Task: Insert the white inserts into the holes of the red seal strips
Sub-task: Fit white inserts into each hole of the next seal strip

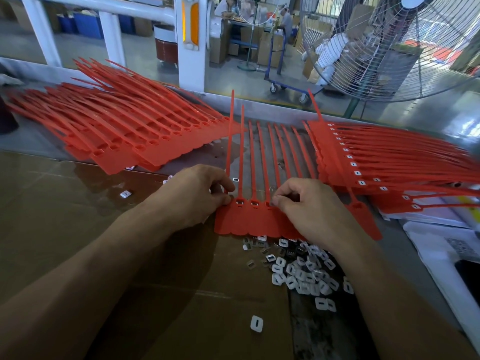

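A joined row of red seal strips lies flat in front of me, tails pointing away. Two holes near its left end hold white inserts. My left hand pinches the row's left edge between thumb and curled fingers. My right hand rests on the row's right part, its curled fingertips pressing at a hole next to the filled ones; whether an insert sits under them is hidden. A heap of loose white inserts lies just below the row, near my right wrist.
A stack of red strips with bare holes lies at the left. A stack with white inserts fitted lies at the right, over white papers. Stray inserts dot the cardboard surface. A large fan stands behind the table.
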### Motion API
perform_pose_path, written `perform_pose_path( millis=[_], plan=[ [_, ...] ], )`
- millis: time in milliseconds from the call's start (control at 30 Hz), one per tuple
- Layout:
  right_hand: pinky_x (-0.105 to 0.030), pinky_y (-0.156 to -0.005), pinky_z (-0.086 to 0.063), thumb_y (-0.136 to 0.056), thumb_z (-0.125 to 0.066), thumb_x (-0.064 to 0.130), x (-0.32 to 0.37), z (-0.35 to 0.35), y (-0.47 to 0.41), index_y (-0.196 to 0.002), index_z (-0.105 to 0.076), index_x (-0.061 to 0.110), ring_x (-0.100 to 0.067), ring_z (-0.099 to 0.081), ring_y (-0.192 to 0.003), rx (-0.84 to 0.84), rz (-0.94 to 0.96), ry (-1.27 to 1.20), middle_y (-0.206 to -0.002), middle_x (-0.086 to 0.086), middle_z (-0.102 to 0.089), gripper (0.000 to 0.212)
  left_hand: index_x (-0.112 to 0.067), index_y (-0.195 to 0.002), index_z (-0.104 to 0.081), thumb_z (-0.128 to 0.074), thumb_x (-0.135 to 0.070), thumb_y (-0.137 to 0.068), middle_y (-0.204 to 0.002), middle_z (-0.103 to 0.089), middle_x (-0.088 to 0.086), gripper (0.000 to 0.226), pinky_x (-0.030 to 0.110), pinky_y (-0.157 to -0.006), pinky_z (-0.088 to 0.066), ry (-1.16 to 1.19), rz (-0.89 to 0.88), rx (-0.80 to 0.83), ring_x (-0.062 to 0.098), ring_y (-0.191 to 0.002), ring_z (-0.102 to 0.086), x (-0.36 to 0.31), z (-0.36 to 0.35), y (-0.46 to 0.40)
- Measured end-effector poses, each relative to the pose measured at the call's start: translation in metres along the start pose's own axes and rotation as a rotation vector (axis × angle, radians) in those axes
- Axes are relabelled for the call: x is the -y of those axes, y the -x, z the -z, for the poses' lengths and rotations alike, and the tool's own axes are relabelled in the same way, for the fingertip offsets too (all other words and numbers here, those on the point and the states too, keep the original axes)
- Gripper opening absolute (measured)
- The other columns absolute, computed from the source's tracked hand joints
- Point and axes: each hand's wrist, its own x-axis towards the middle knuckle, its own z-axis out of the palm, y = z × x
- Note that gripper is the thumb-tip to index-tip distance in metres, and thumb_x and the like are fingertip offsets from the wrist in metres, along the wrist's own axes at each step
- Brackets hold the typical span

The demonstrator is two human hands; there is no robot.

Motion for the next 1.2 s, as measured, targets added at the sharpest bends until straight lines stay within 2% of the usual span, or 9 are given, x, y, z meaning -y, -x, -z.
perform_pose_path(
  millis=[200,367,467,600,667,1000,1100,1200],
  plan=[
    [-0.021,-0.073,-0.050,-0.100,-0.064,0.036,0.005,-0.003,0.001,-0.096,-0.071,0.032,0.001,-0.063,-0.086,0.003,0.024,0.037,-0.096,0.018,-0.069,0.009,-0.035,-0.106,-0.072,-0.071,-0.027,-0.092,-0.085,-0.066,-0.016,0.016,0.010,-0.054,-0.045,0.009,-0.005,0.003,0.003,-0.069,-0.065,0.000,0.000,0.000],
    [-0.021,-0.074,-0.049,-0.100,-0.064,0.036,0.005,-0.006,0.000,-0.098,-0.072,0.032,0.001,-0.062,-0.090,-0.007,0.017,0.042,-0.101,0.018,-0.069,0.009,-0.036,-0.109,-0.071,-0.071,-0.028,-0.093,-0.087,-0.064,-0.017,0.018,0.015,-0.059,-0.044,0.000,-0.004,0.003,0.000,-0.074,-0.063,0.000,0.001,-0.001],
    [-0.019,-0.071,-0.047,-0.099,-0.065,0.037,0.004,-0.007,-0.001,-0.096,-0.073,0.033,0.001,-0.062,-0.091,-0.019,0.006,0.019,-0.098,0.020,-0.069,0.009,-0.036,-0.109,-0.071,-0.070,-0.028,-0.093,-0.088,-0.064,-0.018,0.018,0.013,-0.058,-0.043,-0.006,-0.008,0.008,0.000,-0.074,-0.063,0.000,0.001,-0.001],
    [-0.032,-0.080,-0.057,-0.097,-0.068,0.036,0.004,-0.008,-0.001,-0.091,-0.073,0.032,-0.001,-0.064,-0.089,-0.042,-0.007,0.005,-0.094,0.018,-0.069,0.009,-0.035,-0.108,-0.071,-0.070,-0.028,-0.093,-0.085,-0.066,-0.018,0.017,0.013,-0.058,-0.047,-0.010,-0.008,0.002,0.000,-0.070,-0.065,-0.001,0.001,-0.001],
    [-0.035,-0.083,-0.058,-0.096,-0.070,0.035,0.004,-0.009,0.000,-0.089,-0.074,0.032,-0.001,-0.064,-0.089,-0.056,-0.013,-0.023,-0.093,0.019,-0.070,0.009,-0.035,-0.107,-0.071,-0.070,-0.028,-0.093,-0.086,-0.066,-0.017,0.016,0.011,-0.055,-0.047,-0.004,-0.009,0.006,0.003,-0.070,-0.067,-0.001,0.001,-0.001],
    [-0.032,-0.080,-0.059,-0.093,-0.074,0.034,0.004,-0.013,-0.001,-0.090,-0.076,0.031,0.001,-0.065,-0.088,-0.092,-0.040,-0.068,-0.095,0.020,-0.071,0.004,-0.035,-0.105,-0.072,-0.071,-0.027,-0.092,-0.083,-0.066,-0.016,0.015,0.011,-0.058,-0.048,0.005,-0.013,-0.004,0.006,-0.068,-0.068,0.001,0.000,-0.001],
    [-0.027,-0.077,-0.056,-0.093,-0.073,0.034,0.003,-0.013,-0.001,-0.090,-0.076,0.032,0.002,-0.065,-0.087,-0.096,-0.036,-0.061,-0.093,0.021,-0.070,0.004,-0.036,-0.106,-0.071,-0.071,-0.028,-0.093,-0.085,-0.065,-0.017,0.016,0.011,-0.056,-0.048,-0.002,-0.016,0.000,0.007,-0.070,-0.068,0.000,0.000,-0.001],
    [-0.019,-0.074,-0.048,-0.093,-0.074,0.034,0.001,-0.011,-0.001,-0.089,-0.076,0.033,0.004,-0.063,-0.089,-0.079,-0.029,-0.076,-0.092,0.023,-0.069,0.005,-0.036,-0.107,-0.071,-0.070,-0.028,-0.093,-0.086,-0.065,-0.016,0.016,0.012,-0.060,-0.050,0.000,-0.014,0.007,0.008,-0.072,-0.068,0.000,0.000,0.000]
  ],
)
